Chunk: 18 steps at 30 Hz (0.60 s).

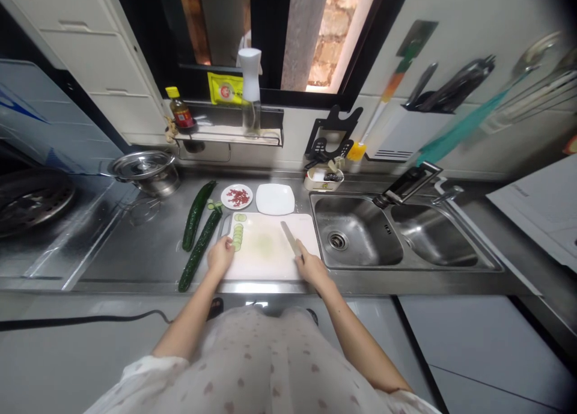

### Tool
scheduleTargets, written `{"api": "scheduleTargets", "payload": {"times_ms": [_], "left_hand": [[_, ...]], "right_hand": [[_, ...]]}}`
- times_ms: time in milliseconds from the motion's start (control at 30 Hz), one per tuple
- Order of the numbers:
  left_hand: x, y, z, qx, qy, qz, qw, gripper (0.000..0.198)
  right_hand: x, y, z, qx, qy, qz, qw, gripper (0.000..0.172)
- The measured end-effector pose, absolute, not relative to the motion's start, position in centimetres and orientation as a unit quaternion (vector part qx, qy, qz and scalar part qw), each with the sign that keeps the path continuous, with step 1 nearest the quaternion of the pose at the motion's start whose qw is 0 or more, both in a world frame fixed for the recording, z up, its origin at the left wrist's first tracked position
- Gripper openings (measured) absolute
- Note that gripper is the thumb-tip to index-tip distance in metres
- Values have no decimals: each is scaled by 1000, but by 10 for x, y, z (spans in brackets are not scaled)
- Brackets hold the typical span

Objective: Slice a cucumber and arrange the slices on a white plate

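Note:
A knife (289, 236) is in my right hand (312, 266), its blade pointing up and left over the right part of the white cutting board (270, 267). Curled at the board's left edge is my left hand (220, 256); its fingertips meet the near end of a row of cucumber slices (238, 237), and what they pinch, if anything, is hidden. A whole cucumber (198, 216) and a second cucumber (201, 249) lie left of the board. Small cucumber pieces (214, 204) sit by their far ends.
Behind the board are a plate of chopped red bits (237, 196) and a white square plate (275, 199). A double sink (356, 231) adjoins on the right. A lidded steel pot (153, 172) stands back left, beneath a wall shelf (225, 134) with bottles. A knife block (408, 131) hangs right.

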State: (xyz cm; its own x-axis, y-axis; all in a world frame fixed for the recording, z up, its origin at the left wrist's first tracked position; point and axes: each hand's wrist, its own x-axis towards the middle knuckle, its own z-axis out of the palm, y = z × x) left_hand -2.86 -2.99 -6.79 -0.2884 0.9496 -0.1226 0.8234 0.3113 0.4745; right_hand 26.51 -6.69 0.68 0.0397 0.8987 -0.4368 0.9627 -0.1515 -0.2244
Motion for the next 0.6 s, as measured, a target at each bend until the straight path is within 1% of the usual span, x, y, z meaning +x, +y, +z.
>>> {"api": "scheduleTargets", "payload": {"times_ms": [167,367,500,600], "left_hand": [[-28,-29,-65,566,782,165,203,26],[-29,-21,-60,561,782,183,199,25],[-27,-7,-57,555,784,199,194,24],[-24,8,-55,550,787,200,194,25]], "right_hand": [[268,-67,7,737,619,-267,56,62],[269,-65,10,749,598,-279,57,36],[268,-66,12,752,598,-271,57,31],[266,-67,13,747,602,-277,61,31]]}}
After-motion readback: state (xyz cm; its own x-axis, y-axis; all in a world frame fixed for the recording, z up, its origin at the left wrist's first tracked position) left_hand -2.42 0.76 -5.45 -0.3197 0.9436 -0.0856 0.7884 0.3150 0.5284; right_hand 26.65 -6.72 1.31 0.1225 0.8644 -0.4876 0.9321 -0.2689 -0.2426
